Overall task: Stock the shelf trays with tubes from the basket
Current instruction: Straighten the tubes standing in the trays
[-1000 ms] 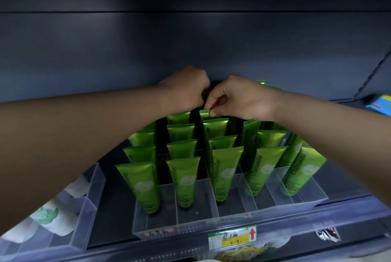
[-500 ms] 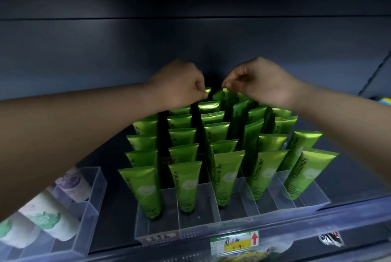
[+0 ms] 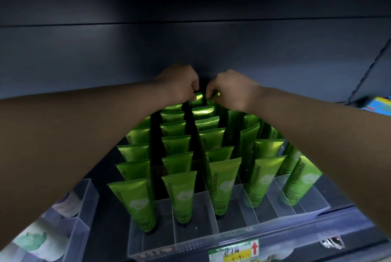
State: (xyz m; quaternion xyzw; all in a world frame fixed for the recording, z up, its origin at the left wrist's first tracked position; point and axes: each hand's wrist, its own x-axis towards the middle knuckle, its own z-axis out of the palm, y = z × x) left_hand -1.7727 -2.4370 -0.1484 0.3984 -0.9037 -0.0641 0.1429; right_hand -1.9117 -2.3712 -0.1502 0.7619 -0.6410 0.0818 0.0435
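Reaching to the 12 o'clock end of the clear plastic divided tray (image 3: 234, 218), the left hand (image 3: 179, 86) and the right hand (image 3: 231, 91) both have their fingers curled narrow. Each appears to pinch one corner of the crimped top of the rearmost glossy green plastic tube (image 3: 197, 99), which stands in the middle lane just in front of the dark metal back panel (image 3: 190, 49) of the shelf. Trouble, as I judge it, lies mostly beneath the forearms: they pass low over the rows of matching green tubes (image 3: 182, 196), which stand cap-down on narrow bases and lean close on one another, so a dipped wrist or elbow on the way out could tip one and send its lane over like dominoes toward 6 o'clock. Letting go before the cap sits flat between the dividers could let the held tube slump sideways into the lane at 3 o'clock, where the tubes tilt. The left forearm also crosses above the second clear plastic tray (image 3: 86, 202) of white containers at 8 o'clock, and a careless pull back could catch it. The basket is out of view, so the next reach for stock means turning away with the arms close to the rows.
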